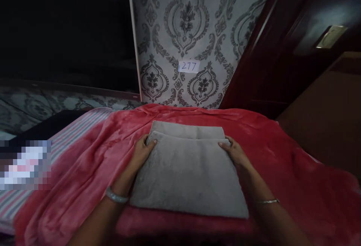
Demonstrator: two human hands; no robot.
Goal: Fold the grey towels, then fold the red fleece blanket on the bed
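Head: grey cloth in 2 hands

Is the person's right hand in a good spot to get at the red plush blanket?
Probably yes: the red plush blanket lies exposed just beside the right hand, with nothing visible between. But that hand grips the grey, roughly rectangular cloth, so it would likely need to let go first.

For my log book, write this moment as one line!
left hand: grips gray cloth, left side; right hand: grips right side; beneath: red blanket
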